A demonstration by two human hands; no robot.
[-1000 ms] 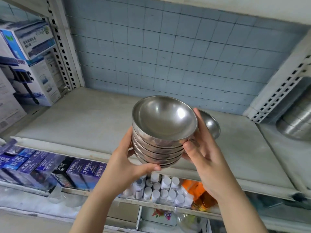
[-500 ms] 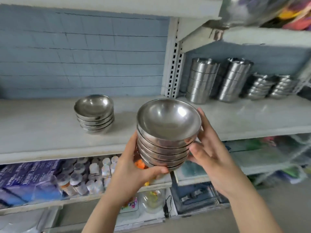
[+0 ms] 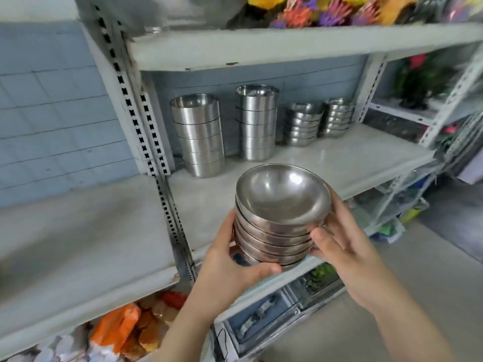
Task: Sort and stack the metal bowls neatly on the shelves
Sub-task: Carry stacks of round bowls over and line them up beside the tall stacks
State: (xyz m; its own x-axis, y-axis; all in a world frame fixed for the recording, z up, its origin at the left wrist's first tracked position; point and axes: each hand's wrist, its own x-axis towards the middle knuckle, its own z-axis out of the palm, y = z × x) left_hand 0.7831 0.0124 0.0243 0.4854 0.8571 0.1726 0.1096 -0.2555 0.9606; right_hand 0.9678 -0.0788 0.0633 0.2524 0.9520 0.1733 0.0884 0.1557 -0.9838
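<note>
I hold a stack of several shallow metal bowls (image 3: 279,218) in front of the shelf's front edge, tilted slightly toward me. My left hand (image 3: 230,267) cups the stack from below and the left side; my right hand (image 3: 342,246) grips its right side. On the right shelf bay (image 3: 366,158) stand two tall stacks of straight-sided metal bowls (image 3: 198,134) (image 3: 257,124) and two shorter stacks of small rounded bowls (image 3: 302,124) (image 3: 337,117) at the back.
A perforated white upright post (image 3: 156,158) divides the left shelf bay (image 3: 78,231) from the right one. Artificial flowers (image 3: 326,9) fill the shelf above. Orange packets (image 3: 125,327) and boxed goods lie on the lower shelves. Grey floor lies to the right.
My view has swung right along the shelving. The small stack of bowls on the left bay has left the view, and the right bay's stacks are now closer. Both hands still hold the stack.
</note>
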